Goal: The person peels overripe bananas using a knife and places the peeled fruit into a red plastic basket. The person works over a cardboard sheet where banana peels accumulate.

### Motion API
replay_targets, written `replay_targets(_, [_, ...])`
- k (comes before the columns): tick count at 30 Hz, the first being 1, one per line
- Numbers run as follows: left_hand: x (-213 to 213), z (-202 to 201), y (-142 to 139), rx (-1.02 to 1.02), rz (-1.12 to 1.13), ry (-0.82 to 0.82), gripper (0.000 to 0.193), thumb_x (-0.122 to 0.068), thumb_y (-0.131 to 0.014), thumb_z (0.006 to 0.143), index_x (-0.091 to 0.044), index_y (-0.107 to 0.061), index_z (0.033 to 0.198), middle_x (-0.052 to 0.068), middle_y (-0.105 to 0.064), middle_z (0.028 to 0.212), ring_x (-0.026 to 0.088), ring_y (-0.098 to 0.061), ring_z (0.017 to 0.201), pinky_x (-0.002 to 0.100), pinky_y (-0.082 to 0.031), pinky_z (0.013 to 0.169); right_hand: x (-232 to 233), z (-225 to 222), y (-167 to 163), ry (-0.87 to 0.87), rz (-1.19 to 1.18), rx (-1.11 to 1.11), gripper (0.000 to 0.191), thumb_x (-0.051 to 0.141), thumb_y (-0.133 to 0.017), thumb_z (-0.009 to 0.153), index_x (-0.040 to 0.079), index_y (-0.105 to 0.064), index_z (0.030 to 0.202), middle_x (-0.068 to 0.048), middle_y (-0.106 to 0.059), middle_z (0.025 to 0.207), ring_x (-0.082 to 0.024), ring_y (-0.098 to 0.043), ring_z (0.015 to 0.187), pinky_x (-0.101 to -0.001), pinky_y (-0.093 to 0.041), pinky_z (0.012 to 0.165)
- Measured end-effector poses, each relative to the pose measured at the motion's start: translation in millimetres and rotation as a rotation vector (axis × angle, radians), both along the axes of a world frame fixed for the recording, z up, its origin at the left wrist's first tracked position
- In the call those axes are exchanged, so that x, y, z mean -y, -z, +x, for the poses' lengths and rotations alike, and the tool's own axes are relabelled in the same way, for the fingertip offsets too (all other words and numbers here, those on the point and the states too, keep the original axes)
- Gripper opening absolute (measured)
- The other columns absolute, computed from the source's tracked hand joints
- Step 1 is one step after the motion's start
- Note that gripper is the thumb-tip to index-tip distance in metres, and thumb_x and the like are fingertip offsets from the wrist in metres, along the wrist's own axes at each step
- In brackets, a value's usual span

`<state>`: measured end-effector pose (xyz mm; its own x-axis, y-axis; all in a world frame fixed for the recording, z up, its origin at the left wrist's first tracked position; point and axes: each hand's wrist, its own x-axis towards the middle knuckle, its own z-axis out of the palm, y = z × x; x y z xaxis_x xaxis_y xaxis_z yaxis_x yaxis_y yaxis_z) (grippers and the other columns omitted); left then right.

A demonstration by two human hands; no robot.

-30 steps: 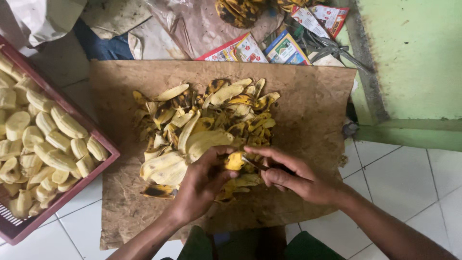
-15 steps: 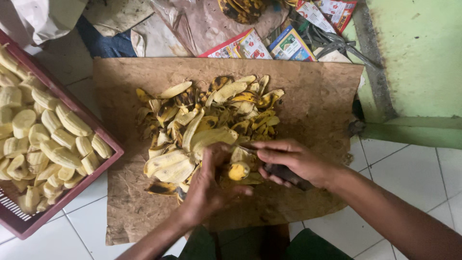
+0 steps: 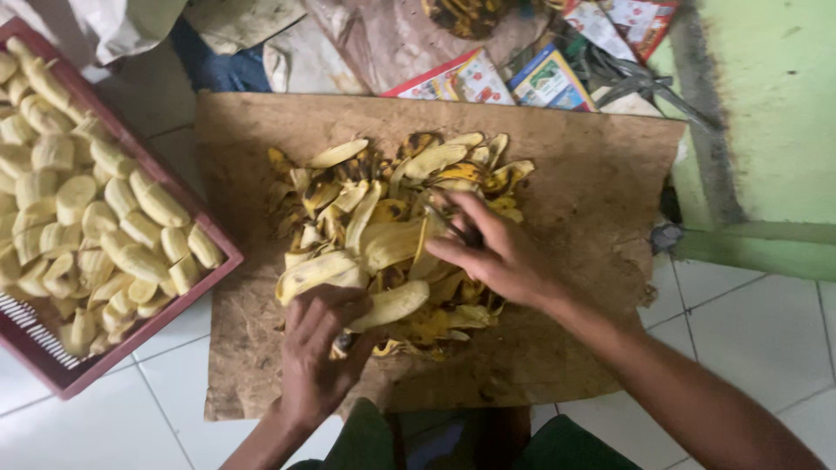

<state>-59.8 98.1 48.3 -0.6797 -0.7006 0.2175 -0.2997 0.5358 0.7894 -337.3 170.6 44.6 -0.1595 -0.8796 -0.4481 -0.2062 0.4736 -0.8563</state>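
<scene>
Right now the banana (image 3: 389,306), peeled and pale, lies at the near edge of the peel heap (image 3: 392,218), on the brown board (image 3: 575,165), with the left hand (image 3: 318,348) touching its near end. That hand's fingers curl loosely about the end; whether they truly grip it I cannot tell. The right hand (image 3: 496,252) rests on the heap just beyond, fingers narrowed around something thin and dark, likely a small knife, though too little of it shows to be sure.

If that is a blade, the two hands work close together, and a slip on the slick fruit could bring it against the left fingers. The banana is soft and could break or slide off among the peels, where it would pick up dirt.

Loose peels crowd both hands and hide what lies under them. To the left, well apart from the heap, stands a red crate (image 3: 205,283) full of peeled bananas, its corner overlapping the board's edge. Beyond the board lie printed packets (image 3: 488,78) and cloth (image 3: 218,65).
</scene>
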Motion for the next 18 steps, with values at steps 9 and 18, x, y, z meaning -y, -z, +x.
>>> replay_targets(9, [1.3,15.2,9.7,-0.025,0.056,-0.084,0.049,-0.014,-0.091,0.067,-0.008,-0.07,0.11,0.007,-0.071,0.111,0.028,-0.061,0.107,0.042,-0.047,0.091,-24.8,76.6,-16.4,0.312,0.23,0.35,0.035,0.038,-0.06,0.095,0.003,-0.066,0.095,-0.008,-0.075,0.085,-0.012,-0.062,0.049,-0.027,-0.044,0.041])
replay_targets(18, [13.8,60.7,4.3,-0.354,1.185,-0.323,0.046,-0.011,-0.078,0.088,0.0,-0.065,0.131,0.02,-0.076,0.119,0.037,-0.066,0.09,0.054,-0.051,0.069,6.9,145.4,-60.2,0.208,0.038,0.54,0.051,0.037,-0.05,0.1,-0.001,-0.055,0.134,-0.012,-0.07,0.091,-0.014,-0.064,0.062,-0.0258,-0.048,0.051])
